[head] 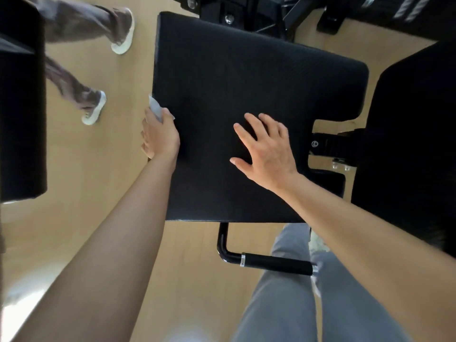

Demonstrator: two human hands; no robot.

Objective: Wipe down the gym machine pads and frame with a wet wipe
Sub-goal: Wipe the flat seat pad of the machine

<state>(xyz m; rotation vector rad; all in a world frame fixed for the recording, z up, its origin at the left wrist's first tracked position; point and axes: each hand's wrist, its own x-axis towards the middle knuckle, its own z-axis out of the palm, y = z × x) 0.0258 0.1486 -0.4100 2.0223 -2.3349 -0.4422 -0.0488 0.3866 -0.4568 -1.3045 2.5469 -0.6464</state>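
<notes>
Black pad point(246, 82), left hand point(160, 137) clutching wet wipe point(155, 107) at edge, right hand point(266, 151) fingers point(244, 134) spread

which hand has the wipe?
The left hand, at the left edge of the seat pad, grips the white wet wipe. The right hand lies flat on top of the pad, fingers spread, holding nothing.

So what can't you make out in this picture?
Head view:
- Most of the wet wipe: covered by the left hand gripping it at the seat pad's left edge.
- Machine frame: cut off by the top edge, rest hidden under the pad.
- Passer-by: cut off above the legs by the top edge.
- Wiped areas: pad too dark.
</notes>
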